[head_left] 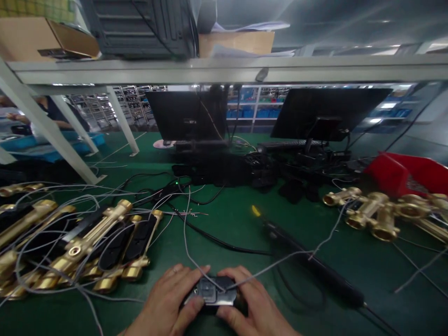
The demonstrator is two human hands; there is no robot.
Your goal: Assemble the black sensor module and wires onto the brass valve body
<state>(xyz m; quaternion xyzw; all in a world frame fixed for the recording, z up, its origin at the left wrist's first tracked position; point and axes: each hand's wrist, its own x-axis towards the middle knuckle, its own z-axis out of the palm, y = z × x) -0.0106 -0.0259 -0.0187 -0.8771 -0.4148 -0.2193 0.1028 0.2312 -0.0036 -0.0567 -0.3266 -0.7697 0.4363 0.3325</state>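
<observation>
Head view of a green bench (238, 224). At 6 o'clock, the left hand (168, 303) and the right hand (255, 305) meet on 1 small black module (212, 295) with a grey face, which rests on the bench between them. Both hands are closed around it: the left thumb presses its lower left edge, the right thumb its lower right edge, and the remaining fingers curl over its far side. A ring shows on 1 left finger. Thin grey wires (273, 266) run from the module's top, 1 toward 12 o'clock and 1 toward 2 o'clock.

At 9 o'clock, just left of the left hand, lies a group of brass fittings (87, 238) joined to black modules and tangled in grey wires. At 3 o'clock, well apart from the hands, lies a second pile of brass tees (374, 214), with a red bin (409, 175) just behind it. A black probe-like tool (315, 263) with a yellow tip lies diagonally from centre toward 4 o'clock, near the right hand but not touching it.

At 12 o'clock stand 2 dark monitors (189, 114), seen from the rear, with black cables and devices heaped below them. A grey shelf (227, 70) crosses the top, bearing a cardboard box (42, 39) and a dark case. At 10 o'clock, a second person's arm (21, 119) is partly visible behind the white frame legs.
</observation>
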